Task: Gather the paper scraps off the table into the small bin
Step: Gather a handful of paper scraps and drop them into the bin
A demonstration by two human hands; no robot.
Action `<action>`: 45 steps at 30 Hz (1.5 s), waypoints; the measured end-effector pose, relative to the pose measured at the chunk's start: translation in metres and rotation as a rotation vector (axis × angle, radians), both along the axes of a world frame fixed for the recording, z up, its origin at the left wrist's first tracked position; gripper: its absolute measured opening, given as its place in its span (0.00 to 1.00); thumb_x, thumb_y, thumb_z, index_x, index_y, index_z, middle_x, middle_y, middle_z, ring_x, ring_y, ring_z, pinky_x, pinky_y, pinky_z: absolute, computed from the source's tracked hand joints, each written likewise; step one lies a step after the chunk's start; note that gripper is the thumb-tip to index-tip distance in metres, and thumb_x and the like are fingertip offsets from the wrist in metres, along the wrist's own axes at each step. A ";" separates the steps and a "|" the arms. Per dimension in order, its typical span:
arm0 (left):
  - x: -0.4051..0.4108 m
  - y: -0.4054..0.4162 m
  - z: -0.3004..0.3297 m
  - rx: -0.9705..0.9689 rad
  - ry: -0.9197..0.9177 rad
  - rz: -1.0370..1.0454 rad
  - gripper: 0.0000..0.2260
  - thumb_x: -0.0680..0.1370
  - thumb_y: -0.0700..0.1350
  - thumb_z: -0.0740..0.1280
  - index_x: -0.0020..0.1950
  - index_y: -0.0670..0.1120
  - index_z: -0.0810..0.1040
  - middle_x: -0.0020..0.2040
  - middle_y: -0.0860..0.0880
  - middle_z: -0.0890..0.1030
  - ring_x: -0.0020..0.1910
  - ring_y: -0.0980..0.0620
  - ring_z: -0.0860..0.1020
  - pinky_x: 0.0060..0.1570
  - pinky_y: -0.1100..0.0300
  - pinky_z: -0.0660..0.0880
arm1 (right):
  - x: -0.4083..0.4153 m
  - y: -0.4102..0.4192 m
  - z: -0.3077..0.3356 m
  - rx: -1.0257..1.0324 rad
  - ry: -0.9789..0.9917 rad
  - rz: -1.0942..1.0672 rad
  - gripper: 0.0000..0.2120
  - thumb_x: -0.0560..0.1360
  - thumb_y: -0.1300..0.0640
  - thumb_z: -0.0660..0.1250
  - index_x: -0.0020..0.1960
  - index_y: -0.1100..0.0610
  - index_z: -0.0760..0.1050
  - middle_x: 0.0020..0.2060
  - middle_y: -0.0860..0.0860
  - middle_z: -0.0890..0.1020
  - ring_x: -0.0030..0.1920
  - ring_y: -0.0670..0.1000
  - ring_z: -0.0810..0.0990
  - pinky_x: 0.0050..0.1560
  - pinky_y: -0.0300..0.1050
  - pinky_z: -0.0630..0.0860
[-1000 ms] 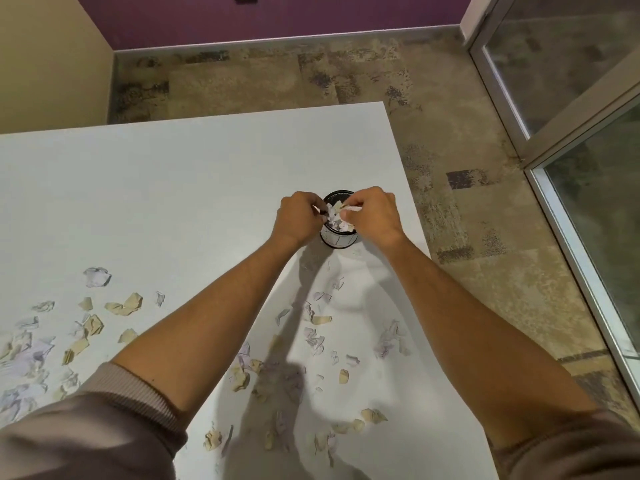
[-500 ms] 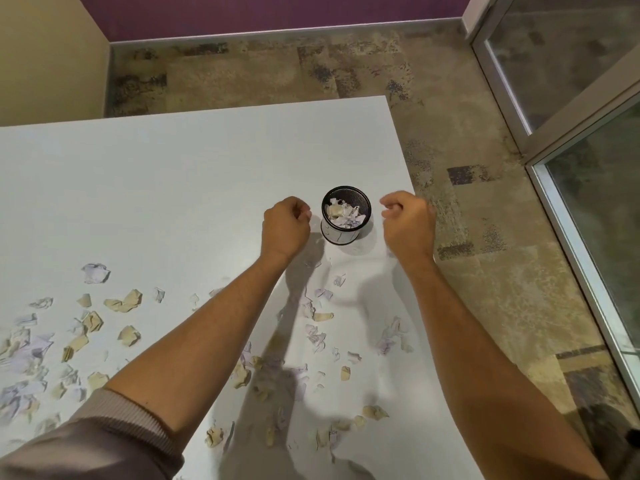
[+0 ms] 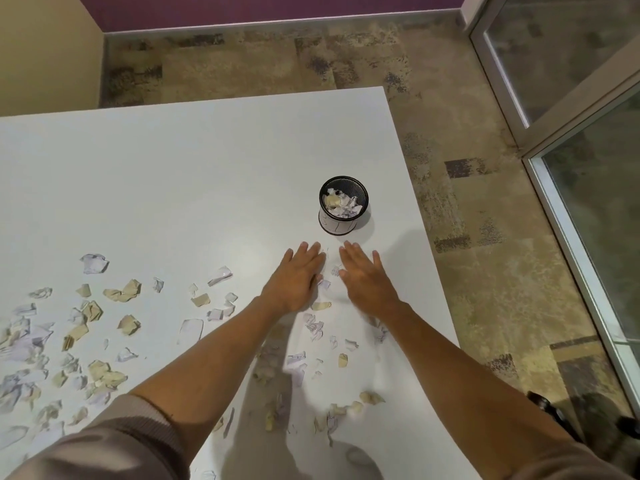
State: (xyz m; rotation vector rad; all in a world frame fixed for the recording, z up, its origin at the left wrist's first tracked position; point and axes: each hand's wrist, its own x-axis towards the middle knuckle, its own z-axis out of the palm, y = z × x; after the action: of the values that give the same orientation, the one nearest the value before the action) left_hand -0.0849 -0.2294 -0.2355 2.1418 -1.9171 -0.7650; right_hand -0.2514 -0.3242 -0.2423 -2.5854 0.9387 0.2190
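Note:
The small black mesh bin (image 3: pixel 343 223) stands upright near the table's right edge, with white and tan scraps inside. My left hand (image 3: pixel 298 275) and my right hand (image 3: pixel 367 278) lie flat and open on the white table (image 3: pixel 180 174), just in front of the bin, palms down. A few small scraps (image 3: pixel 325 284) sit between the two hands. Many white and tan paper scraps (image 3: pixel 90 320) are spread over the left of the table, and more scraps (image 3: pixel 315 327) lie between my forearms.
The table's right edge (image 3: pixel 429 265) runs close to the bin, with patterned carpet (image 3: pixel 485 271) beyond it. A glass door with a metal frame (image 3: pixel 568 209) stands at the right. A dark object (image 3: pixel 547 407) shows on the floor at the lower right.
Both hands were over the bin dropping scraps, then pulled apart as fists. Now they have come back toward me and spread flat on the table in front of the bin.

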 end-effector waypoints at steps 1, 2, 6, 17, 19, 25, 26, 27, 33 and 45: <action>-0.002 0.003 -0.002 0.001 -0.017 -0.028 0.21 0.81 0.44 0.57 0.74 0.40 0.66 0.76 0.40 0.62 0.75 0.38 0.60 0.71 0.46 0.57 | -0.001 0.004 -0.001 -0.002 0.010 0.016 0.23 0.83 0.55 0.51 0.76 0.62 0.57 0.76 0.58 0.59 0.77 0.56 0.56 0.73 0.61 0.54; -0.003 0.007 -0.002 -0.002 -0.029 -0.049 0.21 0.82 0.44 0.56 0.74 0.40 0.66 0.76 0.41 0.63 0.75 0.38 0.60 0.72 0.46 0.57 | -0.002 0.009 -0.001 -0.008 0.020 0.040 0.23 0.83 0.56 0.52 0.76 0.62 0.58 0.76 0.58 0.60 0.77 0.56 0.57 0.73 0.61 0.55; -0.008 0.029 -0.003 -0.019 -0.025 -0.081 0.21 0.82 0.44 0.56 0.74 0.41 0.66 0.76 0.42 0.64 0.76 0.40 0.61 0.73 0.47 0.57 | -0.016 0.040 -0.004 -0.001 0.026 0.140 0.24 0.83 0.55 0.50 0.77 0.61 0.55 0.77 0.57 0.57 0.77 0.56 0.54 0.74 0.59 0.51; -0.034 0.108 0.021 -0.101 0.063 0.066 0.21 0.81 0.45 0.58 0.75 0.43 0.66 0.76 0.43 0.64 0.77 0.42 0.57 0.77 0.46 0.51 | -0.058 0.092 0.014 0.038 -0.174 -0.010 0.24 0.83 0.51 0.55 0.76 0.58 0.60 0.76 0.53 0.60 0.78 0.52 0.53 0.77 0.49 0.47; -0.038 0.122 0.027 -0.130 -0.015 0.266 0.24 0.82 0.53 0.51 0.75 0.43 0.66 0.76 0.42 0.64 0.77 0.41 0.56 0.76 0.44 0.50 | -0.074 0.089 0.015 -0.020 -0.146 -0.238 0.27 0.82 0.46 0.53 0.76 0.59 0.59 0.77 0.54 0.58 0.78 0.52 0.52 0.77 0.49 0.47; -0.037 0.150 0.014 0.075 -0.016 0.504 0.35 0.77 0.68 0.49 0.77 0.48 0.59 0.77 0.40 0.59 0.76 0.36 0.54 0.71 0.39 0.55 | -0.097 0.101 0.009 0.126 -0.007 -0.426 0.37 0.76 0.33 0.43 0.79 0.53 0.47 0.79 0.55 0.48 0.78 0.56 0.44 0.77 0.54 0.44; -0.039 0.151 0.012 0.076 -0.006 0.492 0.37 0.75 0.70 0.48 0.77 0.48 0.58 0.77 0.41 0.58 0.76 0.36 0.54 0.71 0.39 0.55 | -0.095 0.105 0.008 0.149 -0.014 -0.400 0.38 0.76 0.33 0.43 0.79 0.52 0.46 0.79 0.54 0.46 0.78 0.55 0.43 0.77 0.54 0.43; -0.042 0.152 0.010 0.076 0.019 0.479 0.39 0.74 0.72 0.47 0.78 0.48 0.56 0.78 0.42 0.56 0.77 0.37 0.52 0.72 0.39 0.53 | -0.091 0.111 0.008 0.170 -0.024 -0.375 0.38 0.76 0.33 0.44 0.79 0.52 0.45 0.79 0.54 0.45 0.78 0.54 0.42 0.77 0.52 0.42; -0.055 0.145 0.009 0.075 0.175 0.360 0.44 0.71 0.73 0.54 0.80 0.50 0.49 0.80 0.47 0.46 0.79 0.44 0.44 0.76 0.43 0.45 | -0.054 0.135 0.010 0.212 -0.074 -0.160 0.38 0.78 0.38 0.57 0.79 0.55 0.48 0.79 0.56 0.49 0.78 0.55 0.46 0.77 0.54 0.47; -0.033 0.115 0.015 0.178 -0.131 0.060 0.32 0.73 0.53 0.71 0.75 0.55 0.64 0.78 0.48 0.58 0.72 0.42 0.61 0.64 0.46 0.67 | -0.023 0.124 0.025 -0.097 -0.183 0.064 0.32 0.63 0.48 0.79 0.64 0.58 0.77 0.61 0.62 0.79 0.49 0.63 0.79 0.48 0.54 0.80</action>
State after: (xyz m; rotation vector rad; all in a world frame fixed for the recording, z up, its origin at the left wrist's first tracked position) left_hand -0.1175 -0.1149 -0.2205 2.3986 -1.9009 -0.8321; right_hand -0.2740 -0.2002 -0.2172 -2.6713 0.8199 -0.0472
